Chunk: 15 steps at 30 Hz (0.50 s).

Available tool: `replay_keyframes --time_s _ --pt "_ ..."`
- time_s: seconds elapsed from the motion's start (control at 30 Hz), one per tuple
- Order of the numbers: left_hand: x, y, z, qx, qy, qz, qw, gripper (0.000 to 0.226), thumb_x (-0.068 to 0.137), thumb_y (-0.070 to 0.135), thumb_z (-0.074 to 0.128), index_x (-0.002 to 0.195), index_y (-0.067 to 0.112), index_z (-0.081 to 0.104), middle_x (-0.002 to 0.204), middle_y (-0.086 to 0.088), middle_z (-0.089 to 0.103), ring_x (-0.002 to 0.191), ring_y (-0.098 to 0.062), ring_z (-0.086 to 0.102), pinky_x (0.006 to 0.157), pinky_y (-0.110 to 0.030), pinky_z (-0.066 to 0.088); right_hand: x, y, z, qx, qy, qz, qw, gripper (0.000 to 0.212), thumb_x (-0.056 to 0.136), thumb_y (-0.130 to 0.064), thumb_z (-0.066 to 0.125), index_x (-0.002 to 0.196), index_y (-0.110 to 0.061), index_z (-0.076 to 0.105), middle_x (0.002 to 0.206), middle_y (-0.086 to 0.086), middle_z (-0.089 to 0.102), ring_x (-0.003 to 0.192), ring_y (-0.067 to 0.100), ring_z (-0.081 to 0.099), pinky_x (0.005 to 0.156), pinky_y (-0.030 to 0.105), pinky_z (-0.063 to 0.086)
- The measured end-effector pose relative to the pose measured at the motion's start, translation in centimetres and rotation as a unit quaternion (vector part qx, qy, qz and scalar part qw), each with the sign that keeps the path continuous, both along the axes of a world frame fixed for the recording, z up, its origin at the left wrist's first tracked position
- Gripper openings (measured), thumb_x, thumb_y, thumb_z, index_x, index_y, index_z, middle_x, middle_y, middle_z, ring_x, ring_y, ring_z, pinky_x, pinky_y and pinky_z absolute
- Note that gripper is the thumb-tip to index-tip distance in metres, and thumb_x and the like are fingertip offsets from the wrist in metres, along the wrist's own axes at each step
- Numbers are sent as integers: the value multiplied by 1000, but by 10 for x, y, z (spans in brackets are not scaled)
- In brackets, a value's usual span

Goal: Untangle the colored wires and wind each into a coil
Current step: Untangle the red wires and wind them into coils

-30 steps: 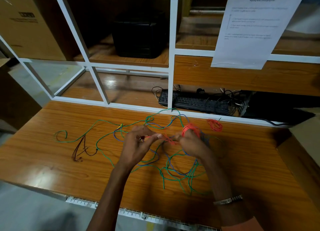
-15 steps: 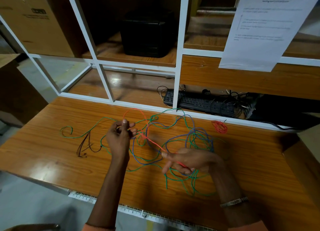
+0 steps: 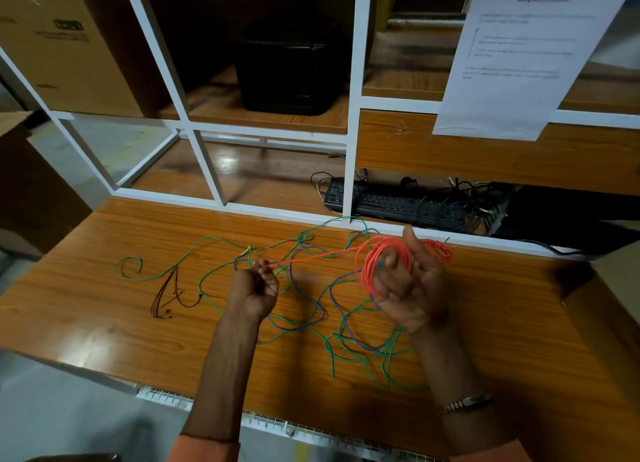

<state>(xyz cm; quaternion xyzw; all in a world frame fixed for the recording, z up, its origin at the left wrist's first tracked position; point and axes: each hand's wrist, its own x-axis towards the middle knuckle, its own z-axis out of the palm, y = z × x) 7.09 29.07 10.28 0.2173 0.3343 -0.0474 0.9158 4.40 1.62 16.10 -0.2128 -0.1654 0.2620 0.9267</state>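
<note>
The left hand [image 3: 254, 288] is closed in a fist near the middle of the table [image 3: 86, 309], pinching the free end of the orange wire [image 3: 311, 259] between its fingertips. The right hand [image 3: 410, 288] is raised with palm up and fingers spread toward the table's back edge; the orange wire is wound in a coil [image 3: 372, 264] around its fingers, so it holds that coil. A taut stretch of the wire runs between the two hands, above the table. Below and around the hands lie the green wires [image 3: 346, 351] and blue wire [image 3: 304, 325], loosely tangled, spreading from the back edge toward the front. One green end curls toward the left edge. A dark brown wire [image 3: 169, 297] lies left of the left hand, apart from it. A second small orange coil [image 3: 440, 250] rests just behind the right hand, by the back edge.
</note>
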Motion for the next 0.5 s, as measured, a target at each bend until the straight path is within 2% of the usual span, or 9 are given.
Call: replay_keyframes --time_s 0.07,0.13,0.2,0.27,0.33,0.4,0.47,0.5 --pt "-2 0 -3 -66 -36 5 997 31 105 3 36 78 11 50 52 2 53 37 -6 48 37 -14 40 10 -10 -3 78 81 -44 993 46 107 -34 48 104 6 70 43 -6 31 38 8 27 47 22 38" --pt "-5 -3 -7 -95 -53 12 994 36 109 10 34 77 13 49 55 3 52 38 -6 48 39 -14 41 15 -24 -10 90 143 -129 977 45 109 -33 42 123 1 68 52 -8 44 44 5 37 53 15 38" --pt "-10 -5 -10 -77 -62 3 995 35 112 15 34 80 15 50 57 5 53 39 -4 47 40 -13 41 20 -32 -15 66 189 -232 952 45 108 -27 44 136 6 55 66 -10 55 56 3 48 61 13 42" --pt "-19 -12 -6 -30 -66 -44 996 24 106 15 45 85 16 57 61 7 58 40 -2 48 40 -13 40 26 -34 -15 27 211 -323 922 38 101 -18 51 129 8 52 83 -3 69 72 7 64 75 17 51" --pt "-29 -24 8 34 -80 -119 989 12 96 20 56 87 17 62 68 5 65 43 -3 52 40 -14 40 32 -28 -16 -124 206 -412 879 23 102 -9 48 118 2 61 101 5 76 98 14 71 91 23 53" --pt "-37 -37 27 91 -115 -173 974 10 92 23 60 86 16 65 78 0 71 49 -6 57 41 -16 42 33 -19 -19 -330 166 -470 802 27 104 -4 45 123 4 63 119 14 71 114 20 66 106 32 48" --pt "-41 -46 47 132 -164 -195 958 15 92 23 60 84 15 70 91 -7 76 59 -8 62 46 -17 42 32 -14 -26 -514 136 -453 716 28 107 -11 48 127 2 63 120 16 68 109 24 63 106 38 47" --pt "-42 -50 56 155 -192 -199 949 17 94 23 59 85 16 72 99 -9 78 67 -9 64 50 -17 43 29 -13 -25 -596 122 -414 678 26 107 -19 50 118 -1 66 108 15 69 99 25 63 96 36 48"
